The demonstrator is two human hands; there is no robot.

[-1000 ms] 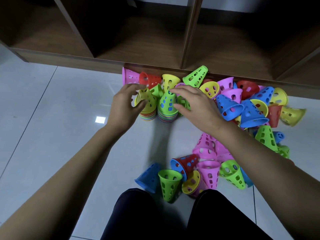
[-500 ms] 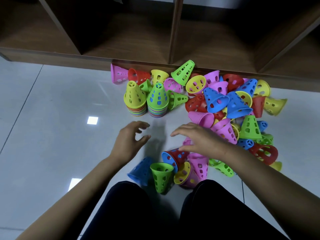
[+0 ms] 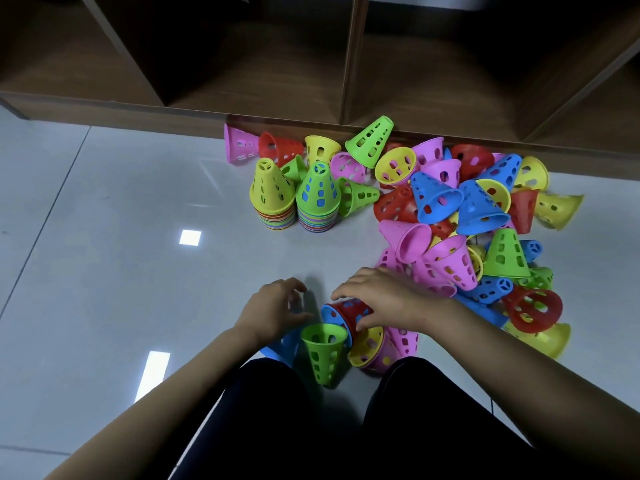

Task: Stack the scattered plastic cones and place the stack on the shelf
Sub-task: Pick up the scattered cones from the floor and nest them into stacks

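One red cone (image 3: pixel 348 308) lies sideways under your right hand (image 3: pixel 391 299), mouth facing left; fingers arch over it, can't tell if clamped. Left hand (image 3: pixel 273 311) beside, loosely curled, empty.
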